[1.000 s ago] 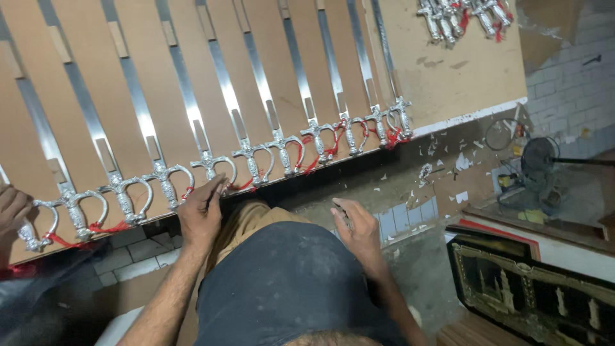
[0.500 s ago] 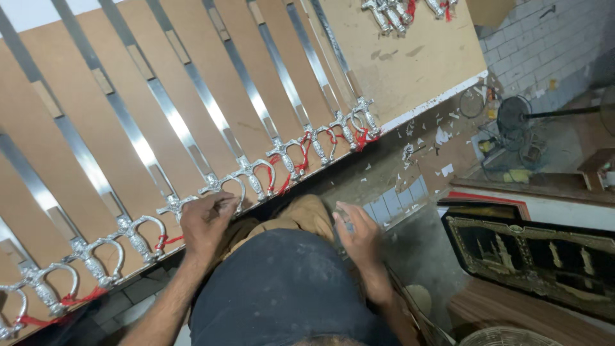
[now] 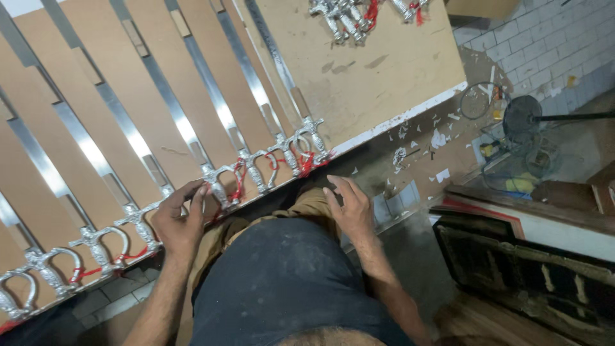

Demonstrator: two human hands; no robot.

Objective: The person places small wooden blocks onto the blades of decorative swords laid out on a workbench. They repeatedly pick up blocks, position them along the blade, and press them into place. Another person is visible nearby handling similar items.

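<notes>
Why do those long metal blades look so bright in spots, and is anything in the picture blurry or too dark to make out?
Head view: overhead light glares white off the blades, washing out their surface; the board is evenly lit; the left hand and right hand are fairly sharp; the floor at lower left falls into deep shadow; straight edges bow slightly, a wide-lens effect.

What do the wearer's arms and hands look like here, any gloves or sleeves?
Both hands are bare: no gloves on the left hand or the right hand. The forearms show no sleeves as far up as the head view reaches. No watch, ring or wristband can be made out. Below them the person wears a dark, dust-flecked garment and tan trousers.
</notes>
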